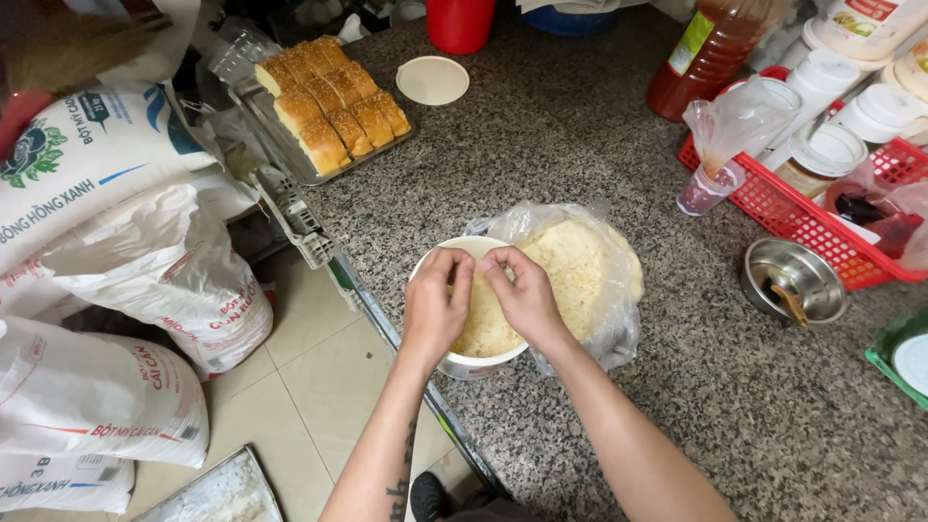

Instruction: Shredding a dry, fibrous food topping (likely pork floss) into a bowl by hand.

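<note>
Head view: left hand (435,304) and right hand (524,295) both pinching the clear bag (590,275) of crumbs open over the white bowl (474,362), near the table's (599,145) front-left edge, probably to keep crumbs contained.

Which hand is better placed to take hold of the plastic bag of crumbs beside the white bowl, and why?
The right hand. It sits on the side of the white bowl where the plastic bag lies, almost touching it. The left hand is on the bowl's far side and would have to cross over.
</note>
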